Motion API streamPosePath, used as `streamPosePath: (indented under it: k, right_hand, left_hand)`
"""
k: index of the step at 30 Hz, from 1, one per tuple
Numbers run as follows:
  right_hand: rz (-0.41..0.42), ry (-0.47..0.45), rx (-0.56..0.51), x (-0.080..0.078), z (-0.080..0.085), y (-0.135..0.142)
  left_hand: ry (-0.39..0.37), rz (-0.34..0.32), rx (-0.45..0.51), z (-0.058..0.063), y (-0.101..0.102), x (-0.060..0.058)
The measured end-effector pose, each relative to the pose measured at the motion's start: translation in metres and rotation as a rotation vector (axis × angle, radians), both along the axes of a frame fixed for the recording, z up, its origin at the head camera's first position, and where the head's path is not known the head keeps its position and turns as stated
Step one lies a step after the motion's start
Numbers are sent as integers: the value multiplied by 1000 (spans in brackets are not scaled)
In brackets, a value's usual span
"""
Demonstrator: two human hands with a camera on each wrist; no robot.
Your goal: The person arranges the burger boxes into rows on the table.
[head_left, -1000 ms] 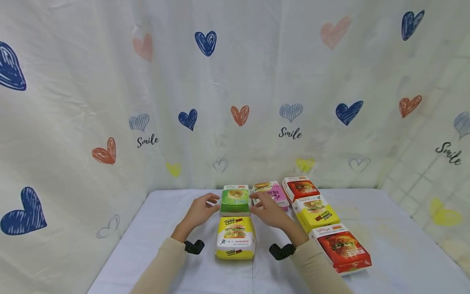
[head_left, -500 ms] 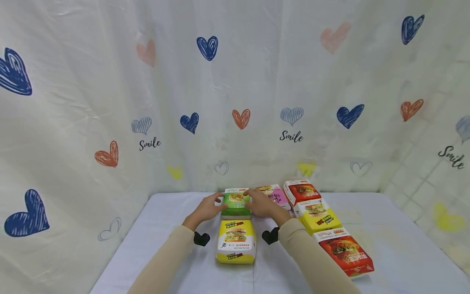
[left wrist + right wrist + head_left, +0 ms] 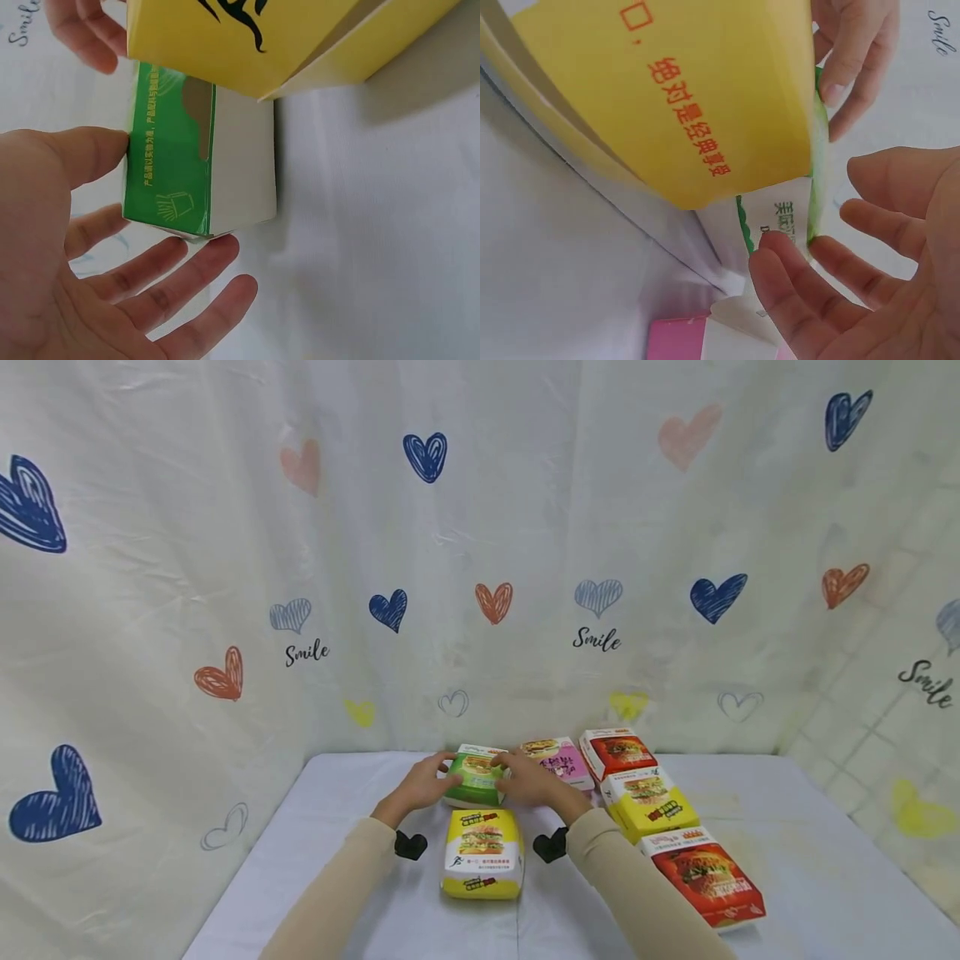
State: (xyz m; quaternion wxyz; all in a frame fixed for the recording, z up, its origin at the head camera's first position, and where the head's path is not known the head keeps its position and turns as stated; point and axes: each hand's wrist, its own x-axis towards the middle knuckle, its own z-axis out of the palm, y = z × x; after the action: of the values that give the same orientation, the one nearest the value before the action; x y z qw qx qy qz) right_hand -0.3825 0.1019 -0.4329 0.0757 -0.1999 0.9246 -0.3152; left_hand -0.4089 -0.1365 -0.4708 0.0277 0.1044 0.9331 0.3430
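Observation:
A green burger box [image 3: 474, 777] lies near the back of the table, turned slightly askew, its near end toward the left. My left hand [image 3: 423, 782] is at its left side; in the left wrist view the thumb touches the top edge and the spread fingers lie along the side. On the other side is my right hand [image 3: 528, 781]. The right wrist view shows its fingertips at the box's white side, with the thumb held away. Just in front lies a yellow and white burger box [image 3: 483, 856], which partly covers the green one in both wrist views.
A pink burger box [image 3: 562, 764] sits behind my right hand. A slanting row on the right has a red box [image 3: 618, 752] at the back, a yellow box [image 3: 648, 797] in the middle and another red box [image 3: 705, 877] nearest. A heart-printed curtain [image 3: 525, 527] hangs behind the table.
My right hand has moved left against the green box. The box has turned slightly clockwise, its near end shifting left. My left hand has stayed at its left side.

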Motion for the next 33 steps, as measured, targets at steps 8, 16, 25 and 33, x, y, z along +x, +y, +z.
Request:
streamPosePath:
  k: [8,16,25,33]
  right_hand:
    - [-17,6,28,1,1,-1]
    - [-49,7,69,0,2,-5]
    - [-70,12,118,-1,3,-10]
    - [-91,49,150,-2,0,-11]
  left_hand:
    - [1,-24,4,4,-8,-1]
    - [-1,-61,-6,2,-17,-7]
    - [-8,-70,15,4,-19,-7]
    - [50,-41,26,5,-20,-7]
